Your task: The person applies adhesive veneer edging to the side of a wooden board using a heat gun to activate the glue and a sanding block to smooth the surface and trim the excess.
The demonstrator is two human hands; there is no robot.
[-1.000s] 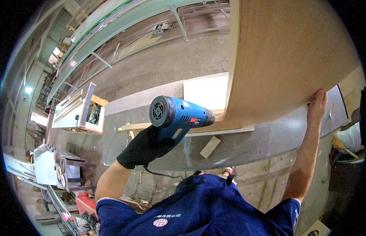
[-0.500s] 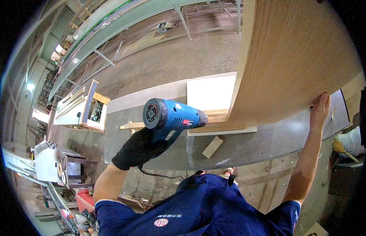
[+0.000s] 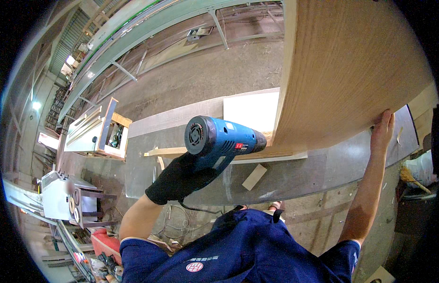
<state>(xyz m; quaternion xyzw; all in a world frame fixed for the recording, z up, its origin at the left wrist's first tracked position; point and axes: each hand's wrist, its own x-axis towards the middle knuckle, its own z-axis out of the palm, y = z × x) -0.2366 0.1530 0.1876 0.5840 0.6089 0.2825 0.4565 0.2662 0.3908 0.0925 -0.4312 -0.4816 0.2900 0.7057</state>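
Note:
My left hand (image 3: 184, 178), in a black glove, is closed round the handle of a blue heat gun (image 3: 231, 137). The gun's dark nozzle points right, at the lower left edge of a large wood-grain panel (image 3: 347, 70) that stands tilted on the workbench. Bare, my right hand (image 3: 383, 129) rests against the panel's lower right edge; its fingers partly pass behind the board, so their grip is partly hidden. A thin wooden strip (image 3: 167, 151) runs out to the left from beneath the gun. Under the panel lies a white board (image 3: 251, 109).
The grey workbench (image 3: 318, 177) carries a small wooden offcut (image 3: 254, 177) near its front edge. A white cabinet (image 3: 94, 134) stands to the left. The gun's cord (image 3: 200, 209) drops toward the floor. A long metal-framed conveyor table (image 3: 172, 30) spans the back.
My left hand has carried the heat gun a little to the right along the panel's lower edge. The panel's left edge has shifted slightly left. My right hand stays nearly in place.

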